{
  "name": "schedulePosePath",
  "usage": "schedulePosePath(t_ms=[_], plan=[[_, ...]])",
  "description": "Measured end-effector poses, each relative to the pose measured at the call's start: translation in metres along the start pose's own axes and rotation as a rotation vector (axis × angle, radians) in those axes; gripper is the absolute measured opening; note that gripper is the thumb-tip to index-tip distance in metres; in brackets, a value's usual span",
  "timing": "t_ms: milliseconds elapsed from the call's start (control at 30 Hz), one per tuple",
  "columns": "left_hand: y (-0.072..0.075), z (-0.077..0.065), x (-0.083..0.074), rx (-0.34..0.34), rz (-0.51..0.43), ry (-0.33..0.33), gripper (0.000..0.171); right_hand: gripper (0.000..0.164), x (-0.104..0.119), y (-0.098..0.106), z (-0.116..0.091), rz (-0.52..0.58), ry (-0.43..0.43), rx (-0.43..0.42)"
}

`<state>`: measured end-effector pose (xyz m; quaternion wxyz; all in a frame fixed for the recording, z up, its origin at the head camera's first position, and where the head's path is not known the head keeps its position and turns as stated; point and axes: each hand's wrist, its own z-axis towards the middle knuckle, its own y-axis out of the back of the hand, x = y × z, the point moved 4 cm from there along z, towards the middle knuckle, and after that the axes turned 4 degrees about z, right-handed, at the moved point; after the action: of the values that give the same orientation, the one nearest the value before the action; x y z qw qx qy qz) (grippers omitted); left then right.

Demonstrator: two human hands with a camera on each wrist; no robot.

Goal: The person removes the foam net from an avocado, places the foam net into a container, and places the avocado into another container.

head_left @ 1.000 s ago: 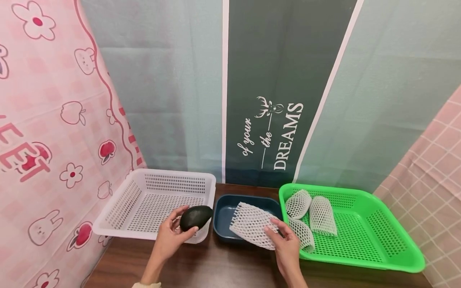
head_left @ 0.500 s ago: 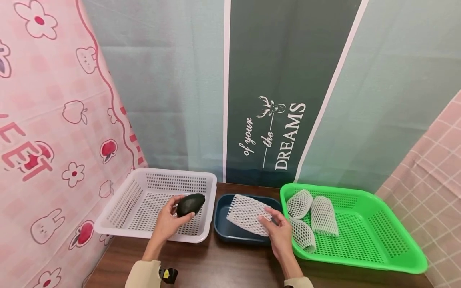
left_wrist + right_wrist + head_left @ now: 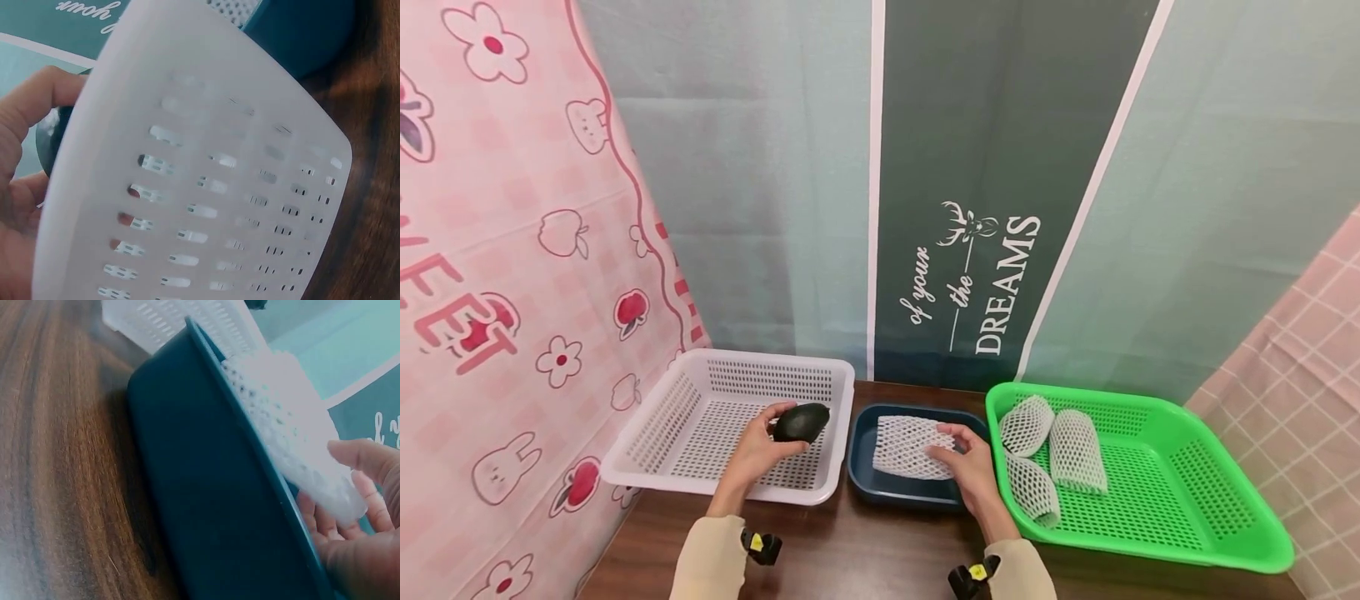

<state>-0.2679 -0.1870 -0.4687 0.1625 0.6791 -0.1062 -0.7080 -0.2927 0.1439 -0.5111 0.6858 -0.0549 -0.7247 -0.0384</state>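
My left hand (image 3: 754, 457) grips a dark, shiny avocado (image 3: 802, 422) over the right part of the white perforated basket (image 3: 662, 481). In the left wrist view the basket wall (image 3: 206, 212) hides most of the avocado and some fingers. A flattened white foam net sleeve (image 3: 908, 450) is pinched at its right end by my right hand (image 3: 972, 468), with the thumb on top. That sleeve hangs over the dark blue tray (image 3: 906, 494); in the right wrist view it slants down past the tray's rim (image 3: 244, 419).
To the right stands a green perforated basket (image 3: 1150, 500). On its left side lie three net-covered pieces, including an upright-looking roll (image 3: 1077, 450). All the containers stand on a brown wooden table (image 3: 865, 550), with a curtain (image 3: 775, 208) behind.
The left hand has drawn the avocado back from the basket's right rim to over its inside. The right hand has moved slightly left and up, and the sleeve has turned nearly level.
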Motion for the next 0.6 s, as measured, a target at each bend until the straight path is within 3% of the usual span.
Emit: schedulePosePath(t_ms=[233,600], plan=[[-0.006,0.007,0.005,0.039,0.019,0.019,0.063,0.037,-0.005,-0.002,0.01,-0.094,-0.064,-0.006],[-0.015,0.015,0.016,0.146,0.232,0.097,0.069,0.041,-0.02,-0.004,0.017,-0.201,-0.14,0.034]])
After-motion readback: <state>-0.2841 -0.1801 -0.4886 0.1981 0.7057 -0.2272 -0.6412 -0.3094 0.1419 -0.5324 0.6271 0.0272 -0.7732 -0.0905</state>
